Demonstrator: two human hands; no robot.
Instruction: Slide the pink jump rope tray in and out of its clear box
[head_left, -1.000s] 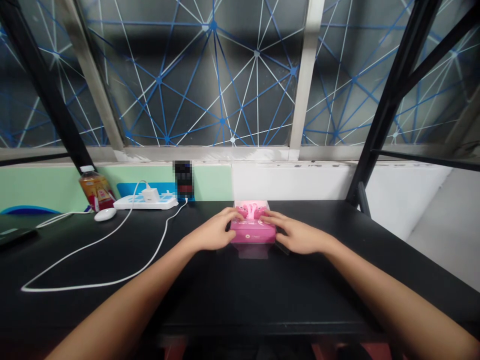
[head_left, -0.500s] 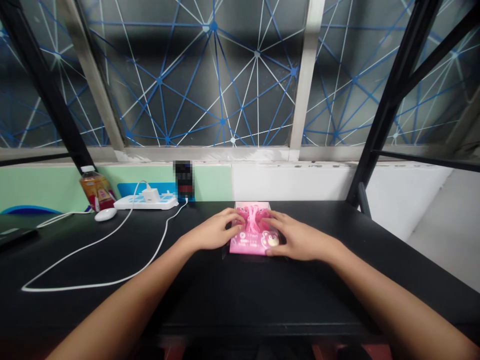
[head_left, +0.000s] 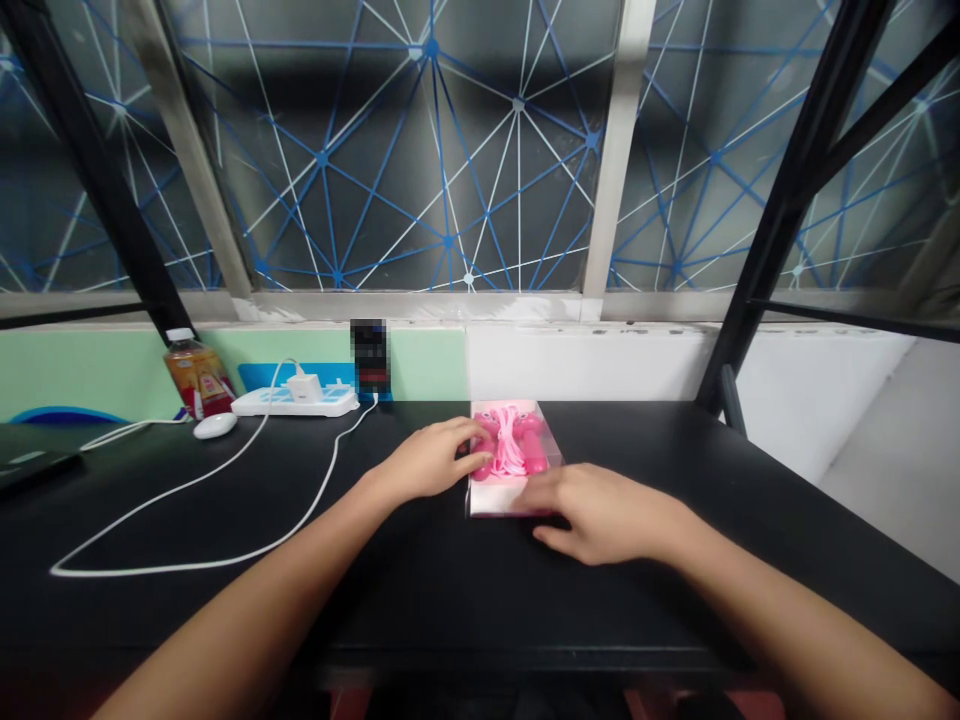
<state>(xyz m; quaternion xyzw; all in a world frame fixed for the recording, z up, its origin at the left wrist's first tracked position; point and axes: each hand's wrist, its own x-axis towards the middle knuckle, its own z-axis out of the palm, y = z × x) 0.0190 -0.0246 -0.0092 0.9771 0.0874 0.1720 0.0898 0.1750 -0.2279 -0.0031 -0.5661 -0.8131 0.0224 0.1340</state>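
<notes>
In the head view a shallow box [head_left: 495, 497] with clear plastic sides lies on the black desk. Inside it sits a pink jump rope [head_left: 510, 445], its cord bundled between two pink handles. My left hand [head_left: 431, 458] grips the box's left side, with curved fingers over the left handle and the thumb just below. My right hand [head_left: 600, 510] is at the near right corner, palm down. Its fingers are blurred over the pale near end of the box, and its thumb stands apart. Whether those fingertips touch the box is unclear.
To the left on the desk [head_left: 465, 600] are a white power strip [head_left: 296, 403], a white mouse [head_left: 215, 426] and a drink bottle [head_left: 199, 375]. A looping white cable [head_left: 187, 572] runs near my left forearm. A pixelated dark device [head_left: 370, 358] stands against the wall.
The printed pink panel with a bear at the box's near end is out of sight; a pale surface shows there. My right hand has moved toward me. My left hand has barely shifted.
</notes>
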